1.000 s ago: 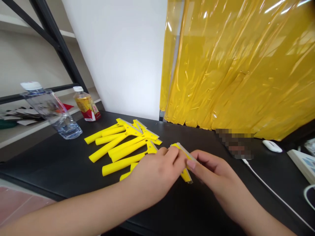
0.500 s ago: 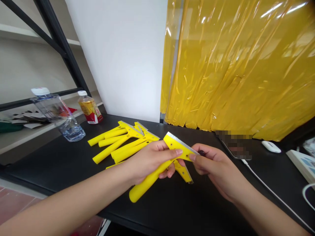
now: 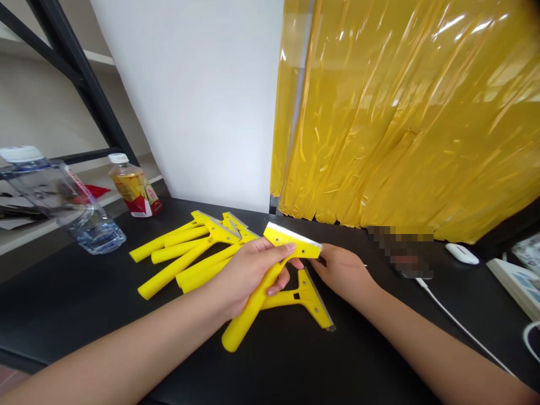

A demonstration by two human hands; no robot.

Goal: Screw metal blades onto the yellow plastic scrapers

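A yellow T-shaped, silver-edged scraper (image 3: 261, 293) is being gripped by the left hand (image 3: 253, 263) above a black tabletop (image 3: 295, 363). The right hand (image 3: 346, 273) is being held beside the scraper's head, its grip being impossible to tell.

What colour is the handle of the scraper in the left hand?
Yellow; the handle shows best in the head view.
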